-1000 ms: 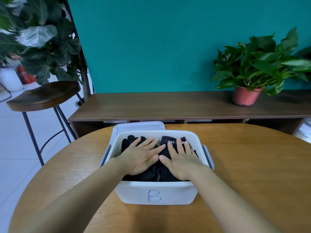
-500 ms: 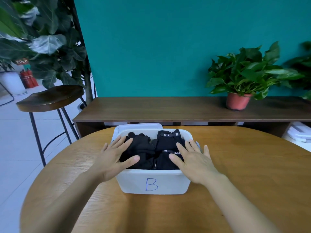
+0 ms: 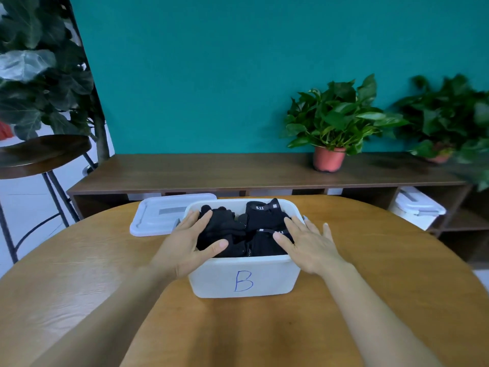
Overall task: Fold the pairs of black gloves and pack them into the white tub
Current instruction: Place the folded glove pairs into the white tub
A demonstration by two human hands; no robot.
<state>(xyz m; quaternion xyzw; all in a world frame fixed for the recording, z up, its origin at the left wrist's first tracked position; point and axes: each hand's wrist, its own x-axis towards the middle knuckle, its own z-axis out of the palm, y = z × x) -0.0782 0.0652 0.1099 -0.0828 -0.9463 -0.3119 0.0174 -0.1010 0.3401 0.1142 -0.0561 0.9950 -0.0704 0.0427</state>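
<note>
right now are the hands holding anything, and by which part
Nothing is gripped. The left hand and right hand lie open, fingers straight, over the left and right rims of the white tub, thumbs above the black gloves.

Likely an office lounge: teal wall (image 3: 238,75), potted plant (image 3: 334,120), bar stool (image 3: 42,152).

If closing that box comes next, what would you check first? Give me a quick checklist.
1. Black gloves all inside the white tub: ok, none seen outside.
2. Gloves below the rim: cannot tell; one cuff peaks at the back.
3. Lid within reach: ok, lies on the table behind the tub, to the left.
4. Left hand free: ok, open at the tub's left side.
5. Right hand free: ok, open at the right rim.
</note>
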